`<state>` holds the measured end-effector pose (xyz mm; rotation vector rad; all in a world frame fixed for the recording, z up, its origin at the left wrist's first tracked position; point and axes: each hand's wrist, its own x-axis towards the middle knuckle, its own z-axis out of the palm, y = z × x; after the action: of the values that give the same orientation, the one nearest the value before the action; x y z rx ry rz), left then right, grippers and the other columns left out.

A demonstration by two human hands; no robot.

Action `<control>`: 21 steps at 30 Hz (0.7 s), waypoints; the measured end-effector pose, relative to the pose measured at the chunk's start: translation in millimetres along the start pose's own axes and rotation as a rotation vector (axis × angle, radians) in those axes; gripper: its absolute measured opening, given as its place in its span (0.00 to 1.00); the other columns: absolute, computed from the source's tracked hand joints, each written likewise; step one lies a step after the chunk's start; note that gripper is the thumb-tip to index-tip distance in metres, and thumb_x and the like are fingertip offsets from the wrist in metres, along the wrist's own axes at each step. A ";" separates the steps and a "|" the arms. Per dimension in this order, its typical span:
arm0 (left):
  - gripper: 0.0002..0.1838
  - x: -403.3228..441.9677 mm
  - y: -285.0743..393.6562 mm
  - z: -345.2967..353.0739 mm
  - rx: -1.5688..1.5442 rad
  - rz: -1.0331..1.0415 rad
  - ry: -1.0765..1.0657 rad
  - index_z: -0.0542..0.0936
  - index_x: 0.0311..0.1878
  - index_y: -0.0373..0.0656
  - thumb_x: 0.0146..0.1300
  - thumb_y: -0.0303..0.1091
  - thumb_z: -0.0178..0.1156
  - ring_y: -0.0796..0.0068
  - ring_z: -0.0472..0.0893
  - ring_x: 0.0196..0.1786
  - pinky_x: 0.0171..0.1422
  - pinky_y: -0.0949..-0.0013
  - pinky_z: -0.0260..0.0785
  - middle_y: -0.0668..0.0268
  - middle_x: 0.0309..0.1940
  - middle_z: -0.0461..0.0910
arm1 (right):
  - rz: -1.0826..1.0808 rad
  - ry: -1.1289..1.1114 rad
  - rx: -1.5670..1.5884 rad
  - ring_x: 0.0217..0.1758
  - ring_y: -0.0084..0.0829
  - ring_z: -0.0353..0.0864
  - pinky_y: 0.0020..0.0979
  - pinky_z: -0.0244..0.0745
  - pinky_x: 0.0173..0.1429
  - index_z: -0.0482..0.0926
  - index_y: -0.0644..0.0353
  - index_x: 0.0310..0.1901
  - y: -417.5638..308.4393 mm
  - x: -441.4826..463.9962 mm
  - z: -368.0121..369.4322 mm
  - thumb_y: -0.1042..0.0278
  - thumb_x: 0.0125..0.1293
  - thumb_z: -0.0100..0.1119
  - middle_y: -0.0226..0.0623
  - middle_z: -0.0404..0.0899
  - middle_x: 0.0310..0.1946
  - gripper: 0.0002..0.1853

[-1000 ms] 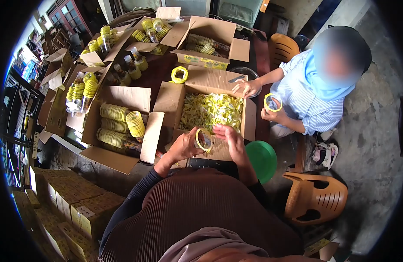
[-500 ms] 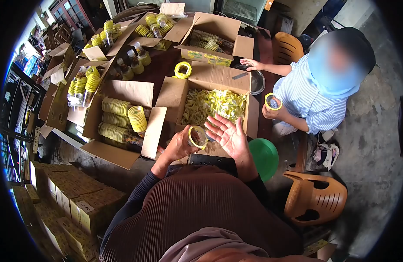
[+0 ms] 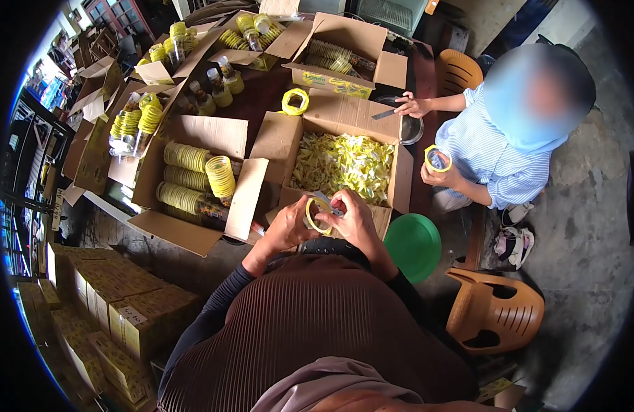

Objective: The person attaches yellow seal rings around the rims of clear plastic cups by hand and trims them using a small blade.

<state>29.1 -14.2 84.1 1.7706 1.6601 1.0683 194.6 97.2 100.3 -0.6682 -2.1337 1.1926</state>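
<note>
My left hand (image 3: 291, 228) is wrapped round a clear cup with a yellow rim (image 3: 320, 214), just in front of the box of scraps. At the cup's right side, my right hand (image 3: 355, 223) is closed on a small greyish piece (image 3: 335, 211), too small to identify. Behind both hands lies an open cardboard box (image 3: 403, 180) filled with yellow and white folded scraps (image 3: 344, 165). On that box's back left corner rests a yellow ring (image 3: 295, 101). Left of my hands, an open box (image 3: 176, 232) holds stacks of yellow-rimmed items (image 3: 221, 177).
A person (image 3: 492, 147) at the right holds a yellow-rimmed cup (image 3: 438, 159) and a dark flat blade-like tool (image 3: 383, 115). A green basin (image 3: 413, 248) and an orange chair (image 3: 497, 309) stand at the right. More boxes (image 3: 331, 77) sit at the back.
My right hand has gone from open, palm up, to closed at the cup's rim with a small piece. The other person has picked up the flat tool from the box flap.
</note>
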 end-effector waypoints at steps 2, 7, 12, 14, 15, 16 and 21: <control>0.44 -1.8 1.9 1.7 0.040 0.063 0.005 0.63 0.59 0.22 0.43 0.36 0.75 0.41 0.79 0.43 0.45 0.57 0.72 0.44 0.38 0.79 | -0.089 0.009 -0.258 0.35 0.39 0.77 0.35 0.73 0.39 0.71 0.61 0.34 -7.7 1.2 0.4 0.64 0.52 0.74 0.38 0.74 0.31 0.18; 0.41 -3.5 -2.2 7.6 0.035 0.037 -0.045 0.65 0.55 0.24 0.43 0.36 0.76 0.42 0.78 0.40 0.42 0.56 0.71 0.45 0.35 0.77 | -0.096 0.009 -0.278 0.35 0.42 0.75 0.39 0.71 0.38 0.70 0.61 0.33 -9.5 1.0 1.7 0.72 0.51 0.70 0.39 0.72 0.30 0.15; 0.42 -4.7 0.8 7.9 0.057 0.029 -0.050 0.65 0.56 0.23 0.43 0.37 0.75 0.42 0.78 0.40 0.41 0.55 0.71 0.45 0.34 0.77 | -0.225 -0.047 -0.420 0.37 0.45 0.75 0.41 0.71 0.40 0.71 0.63 0.35 -10.9 0.4 0.1 0.74 0.58 0.63 0.41 0.72 0.32 0.09; 0.42 -4.5 0.1 7.9 0.063 0.019 -0.069 0.65 0.56 0.23 0.43 0.38 0.75 0.42 0.78 0.40 0.41 0.55 0.71 0.44 0.34 0.77 | -0.245 -0.058 -0.437 0.37 0.45 0.75 0.42 0.71 0.41 0.71 0.63 0.36 -15.5 0.1 -2.0 0.73 0.59 0.62 0.42 0.72 0.32 0.09; 0.42 -4.2 -0.5 7.7 0.054 0.037 -0.071 0.65 0.56 0.24 0.43 0.39 0.75 0.42 0.78 0.40 0.42 0.55 0.72 0.44 0.35 0.77 | -0.267 -0.071 -0.454 0.37 0.46 0.75 0.42 0.71 0.41 0.71 0.63 0.37 -16.4 0.0 -2.4 0.73 0.60 0.61 0.43 0.72 0.33 0.08; 0.42 -3.9 -0.9 7.2 0.046 0.055 -0.072 0.66 0.55 0.24 0.42 0.39 0.76 0.42 0.79 0.40 0.42 0.56 0.72 0.44 0.35 0.78 | -0.267 -0.070 -0.452 0.37 0.46 0.75 0.42 0.71 0.41 0.71 0.63 0.37 -14.5 -0.1 -2.7 0.73 0.60 0.61 0.43 0.72 0.33 0.08; 0.37 1.8 8.0 -2.4 -0.061 0.013 -0.135 0.68 0.53 0.29 0.42 0.35 0.75 0.43 0.79 0.37 0.41 0.57 0.72 0.46 0.34 0.78 | -0.351 -0.072 -0.372 0.35 0.45 0.77 0.41 0.75 0.40 0.74 0.65 0.36 7.2 -0.7 1.3 0.69 0.65 0.58 0.43 0.75 0.32 0.08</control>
<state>31.8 -14.1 92.2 1.7763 1.5217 0.9721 195.2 99.4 93.3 -0.3811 -2.4353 0.6485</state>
